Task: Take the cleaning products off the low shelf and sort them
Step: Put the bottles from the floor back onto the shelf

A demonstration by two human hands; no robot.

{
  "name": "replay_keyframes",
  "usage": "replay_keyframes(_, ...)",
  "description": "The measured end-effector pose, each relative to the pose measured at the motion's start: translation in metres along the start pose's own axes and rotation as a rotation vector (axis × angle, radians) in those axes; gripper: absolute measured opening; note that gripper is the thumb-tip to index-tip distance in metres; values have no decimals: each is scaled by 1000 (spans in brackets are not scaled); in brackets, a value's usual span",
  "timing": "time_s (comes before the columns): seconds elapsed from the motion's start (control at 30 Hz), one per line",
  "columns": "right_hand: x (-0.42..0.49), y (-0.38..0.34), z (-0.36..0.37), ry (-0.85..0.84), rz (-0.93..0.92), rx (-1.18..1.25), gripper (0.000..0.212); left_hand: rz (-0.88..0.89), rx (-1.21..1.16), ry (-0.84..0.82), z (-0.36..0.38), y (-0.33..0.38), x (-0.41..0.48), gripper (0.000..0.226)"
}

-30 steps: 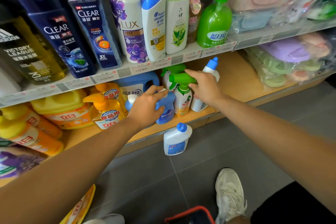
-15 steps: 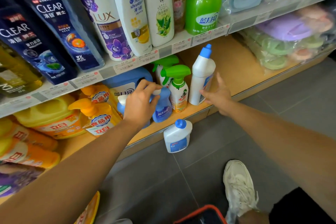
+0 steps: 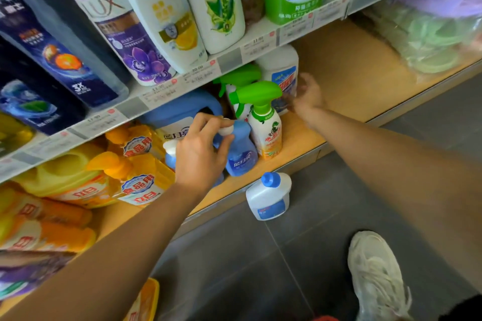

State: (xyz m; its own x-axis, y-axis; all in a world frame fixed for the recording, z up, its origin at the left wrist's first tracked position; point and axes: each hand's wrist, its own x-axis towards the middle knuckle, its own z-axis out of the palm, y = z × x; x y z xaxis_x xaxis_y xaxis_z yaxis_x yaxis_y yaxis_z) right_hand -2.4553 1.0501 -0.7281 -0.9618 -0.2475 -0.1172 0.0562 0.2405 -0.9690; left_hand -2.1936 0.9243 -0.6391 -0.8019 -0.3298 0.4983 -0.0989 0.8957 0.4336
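the white pump top of a small blue plastic bottle (image 3: 241,157) is pinched between the curled fingers (image 3: 206,119) and thumb of the left hand (image 3: 200,156). the bottle is stood upright near the front edge of the low wooden shelf (image 3: 352,81). just to its right a white spray bottle with a green trigger (image 3: 264,118) is seen, with a second of the same kind behind it. a large blue jug (image 3: 180,112) is set farther back, and yellow and orange detergent bottles (image 3: 135,185) are crowded to the left. the right hand (image 3: 309,94), blurred, is held farther right beside a tall white plastic bottle with a blue and red label (image 3: 283,70). its fingers are loosely spread and nothing is grasped, though contact with that bottle cannot be told. a squat white bottle with a blue cap (image 3: 270,198) is stood on the grey tiled floor (image 3: 326,216), just in front of the shelf edge.
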Motion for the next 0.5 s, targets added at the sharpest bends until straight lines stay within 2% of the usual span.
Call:
replay_keyframes(0.13,17,3,-2,-9,-20,-66,56,7,-28,7,1,-3,0,17)
replay_keyframes(0.3,7,2,-28,-34,-154,-362,37,11,-28,2,1,-3,0,17)
replay_keyframes(0.4,-26,-4,-50,-202,-235,-531,26,9,-37,-18,0,-3,1,19)
replay_keyframes(0.5,-73,-8,-67,-404,-309,-634,37,18,-35,-35,-3,-3,0,20)
